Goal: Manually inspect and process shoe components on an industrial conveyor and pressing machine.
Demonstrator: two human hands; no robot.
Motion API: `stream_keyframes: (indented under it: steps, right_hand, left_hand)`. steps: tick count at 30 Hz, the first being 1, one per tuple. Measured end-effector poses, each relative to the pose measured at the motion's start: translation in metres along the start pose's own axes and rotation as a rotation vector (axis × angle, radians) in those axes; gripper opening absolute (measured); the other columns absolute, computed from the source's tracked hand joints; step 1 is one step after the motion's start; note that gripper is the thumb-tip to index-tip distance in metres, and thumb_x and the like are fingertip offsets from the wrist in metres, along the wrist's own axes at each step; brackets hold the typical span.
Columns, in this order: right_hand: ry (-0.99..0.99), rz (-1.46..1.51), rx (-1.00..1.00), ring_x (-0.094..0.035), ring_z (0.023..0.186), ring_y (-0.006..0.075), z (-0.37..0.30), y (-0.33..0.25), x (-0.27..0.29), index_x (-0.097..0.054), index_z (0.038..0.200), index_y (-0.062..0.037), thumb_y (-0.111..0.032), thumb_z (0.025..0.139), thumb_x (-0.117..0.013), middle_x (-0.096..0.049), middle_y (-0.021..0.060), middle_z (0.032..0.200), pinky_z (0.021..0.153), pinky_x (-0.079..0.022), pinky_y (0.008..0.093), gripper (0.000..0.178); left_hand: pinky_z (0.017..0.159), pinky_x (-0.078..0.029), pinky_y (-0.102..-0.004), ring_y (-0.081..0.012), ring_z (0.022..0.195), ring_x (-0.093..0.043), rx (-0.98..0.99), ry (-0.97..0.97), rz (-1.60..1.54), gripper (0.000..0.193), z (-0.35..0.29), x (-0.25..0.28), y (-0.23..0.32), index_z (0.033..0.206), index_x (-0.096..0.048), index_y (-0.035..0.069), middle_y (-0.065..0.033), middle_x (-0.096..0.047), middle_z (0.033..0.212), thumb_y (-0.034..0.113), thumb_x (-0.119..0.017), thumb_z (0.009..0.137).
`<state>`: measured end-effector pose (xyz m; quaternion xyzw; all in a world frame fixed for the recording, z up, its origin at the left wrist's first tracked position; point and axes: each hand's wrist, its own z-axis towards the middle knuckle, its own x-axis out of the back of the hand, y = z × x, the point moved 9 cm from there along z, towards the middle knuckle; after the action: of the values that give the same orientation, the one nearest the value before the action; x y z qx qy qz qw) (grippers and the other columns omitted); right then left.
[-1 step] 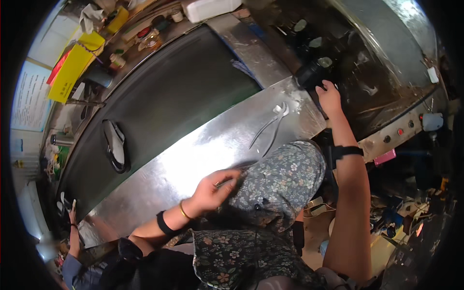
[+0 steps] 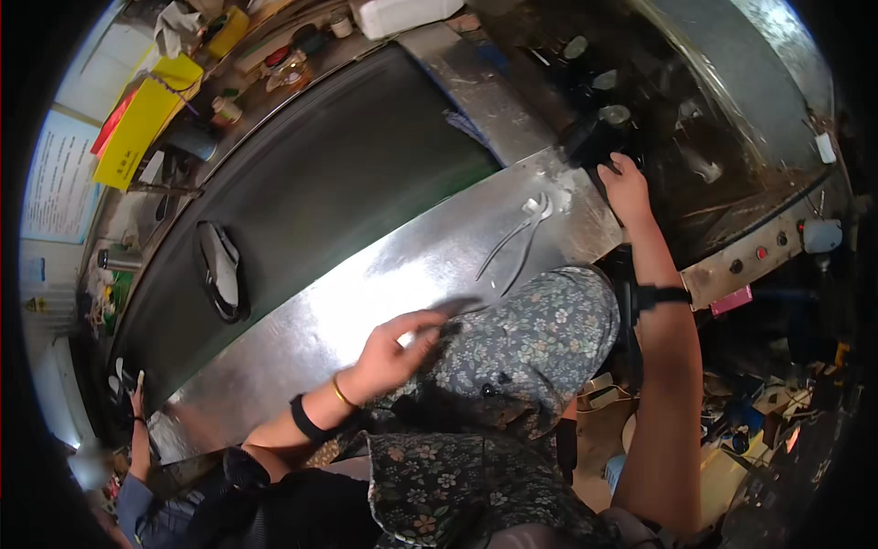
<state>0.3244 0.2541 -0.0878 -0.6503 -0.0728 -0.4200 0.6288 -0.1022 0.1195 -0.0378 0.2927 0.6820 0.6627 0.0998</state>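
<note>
My left hand [image 2: 389, 352], with a gold bangle and a dark wristband, hovers over the near edge of the metal bench top [image 2: 347, 302]. Its fingers are curled and blurred; a dark smear [image 2: 460, 306] at the fingertips is too unclear to name. My right hand [image 2: 626, 188] reaches past the bench's right end, fingers bent against a black shoe-like piece [image 2: 590, 142], partly in shadow. Metal pincers [image 2: 530, 220] lie between my hands, jaws pointing away from me. Farther left, a black shoe with a grey-white inside [image 2: 219, 272] rests on the dark belt [image 2: 347, 165].
A dark tray-like area [image 2: 677, 197] with several shadowy pieces lies at right, beside a panel with knobs and a red button [image 2: 761, 252]. Yellow boxes [image 2: 137, 137] and jars stand along the back shelf. Another person's hand [image 2: 137, 400] is at the far left.
My left hand has shifted slightly, and the dark smear now shows beyond its fingertips. My right hand stays at the black piece. The whole view has moved a little.
</note>
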Motion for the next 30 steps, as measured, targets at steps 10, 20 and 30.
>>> stream_keyframes:
  steps: [10, 20, 30]
  right_hand:
    - [0.062, 0.374, -0.458, -0.061, 0.094, 0.0162, -0.317, 0.086, 0.099, -0.066, 0.107, 0.0040, -0.011, 0.094, -0.058, -0.065, 0.0100, 0.104, 0.080, -0.049, 0.0244, 0.021]
    - [0.256, 0.735, -0.509, -0.065, 0.096, 0.0204, -0.406, 0.094, 0.127, -0.059, 0.117, 0.0033, -0.012, 0.094, -0.058, -0.065, 0.0109, 0.109, 0.082, -0.054, 0.0286, 0.027]
    - [-0.007, 0.903, 0.172, -0.060, 0.111, 0.0217, -0.262, -0.169, 0.125, -0.046, 0.137, 0.0000, -0.016, 0.095, -0.059, -0.058, 0.0134, 0.128, 0.096, -0.045, 0.0313, 0.046]
  left_hand:
    - [0.105, -0.039, -0.0435, -0.0366, 0.128, -0.046, 0.720, 1.176, 1.056, 0.085, -0.124, 0.390, -0.145, 0.137, -0.040, -0.004, -0.0231, -0.044, 0.141, 0.026, -0.080, 0.069]
    - [0.040, -0.038, -0.0282, -0.0175, 0.049, -0.059, 0.617, 0.704, -0.358, 0.034, -0.089, 0.319, -0.156, 0.087, -0.063, 0.007, -0.0058, -0.065, 0.071, 0.040, -0.068, 0.084]
    - [0.084, -0.051, -0.0340, -0.0203, 0.090, -0.064, 0.104, -0.053, 0.136, 0.075, -0.047, 0.021, 0.054, 0.122, -0.053, -0.009, -0.0150, -0.067, 0.103, 0.029, -0.086, 0.067]
